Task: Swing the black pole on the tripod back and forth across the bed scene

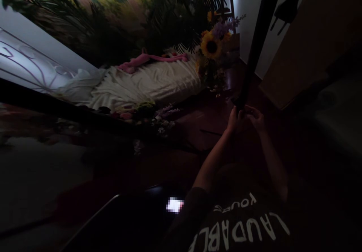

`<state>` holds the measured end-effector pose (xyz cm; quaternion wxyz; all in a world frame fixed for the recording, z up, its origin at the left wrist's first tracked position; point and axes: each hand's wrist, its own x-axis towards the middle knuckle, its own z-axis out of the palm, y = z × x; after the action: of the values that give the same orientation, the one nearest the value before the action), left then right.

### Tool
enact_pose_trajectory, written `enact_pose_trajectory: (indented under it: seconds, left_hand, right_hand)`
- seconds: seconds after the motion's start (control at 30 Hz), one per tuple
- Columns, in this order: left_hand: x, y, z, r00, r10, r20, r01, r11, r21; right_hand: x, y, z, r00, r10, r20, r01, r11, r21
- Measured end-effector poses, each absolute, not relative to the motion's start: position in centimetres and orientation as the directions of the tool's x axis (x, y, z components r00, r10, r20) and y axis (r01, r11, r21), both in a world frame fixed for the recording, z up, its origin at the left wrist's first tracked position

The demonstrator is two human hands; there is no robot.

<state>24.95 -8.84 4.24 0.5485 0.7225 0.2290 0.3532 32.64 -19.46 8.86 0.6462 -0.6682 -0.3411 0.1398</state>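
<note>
A long black pole (256,52) rises from my hands toward the upper right, with a dark clamp or joint (239,100) at its lower end. My left hand (233,121) is closed round the pole just below this joint. Close on the right, my right hand (256,119) has its fingers curled in toward the pole in a pinch. The dimness hides what those fingertips hold, if anything. A thin dark rod or leg (210,132) lies low to the left of my left hand.
Sunflowers and purple blooms (211,45) stand beyond the pole. A cream draped cloth (147,78) bears a pink plush toy (138,61). Another black pole (70,112) slants across the left. A brown panel (305,48) leans at right. The floor (195,122) is dark red.
</note>
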Motion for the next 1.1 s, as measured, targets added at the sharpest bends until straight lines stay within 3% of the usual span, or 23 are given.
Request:
enact_pose_trajectory:
  seconds: [0.23, 0.4, 0.6, 0.77, 0.93, 1.1]
  left_hand:
    - [25.5, -8.6, 3.4, 0.659, 0.712, 0.242, -0.098, -0.238, 0.966]
    - [25.3, -8.4, 3.4, 0.683, 0.684, 0.255, -0.087, -0.271, 0.959]
    - [24.9, -8.3, 4.6, 0.694, 0.656, 0.296, -0.113, -0.307, 0.945]
    - [24.7, -8.7, 5.3, 0.707, 0.669, 0.229, -0.066, -0.260, 0.963]
    - [24.7, -9.0, 5.1, 0.679, 0.701, 0.218, -0.065, -0.239, 0.969]
    - [24.7, -9.1, 4.8, 0.675, 0.700, 0.234, -0.069, -0.255, 0.964]
  right_hand:
    - [31.7, -17.2, 10.2, 0.654, 0.653, 0.383, 0.630, -0.189, -0.754]
    - [32.2, -13.7, 11.2, 0.718, 0.646, 0.259, 0.536, -0.274, -0.799]
    - [32.3, -11.5, 12.8, 0.677, 0.701, 0.222, 0.384, -0.080, -0.920]
    - [33.2, -10.3, 17.5, 0.665, 0.676, 0.319, 0.455, -0.028, -0.890]
    - [34.5, -9.0, 21.1, 0.592, 0.631, 0.501, 0.542, 0.148, -0.827]
    - [33.7, -10.6, 21.2, 0.592, 0.636, 0.495, 0.565, 0.111, -0.818]
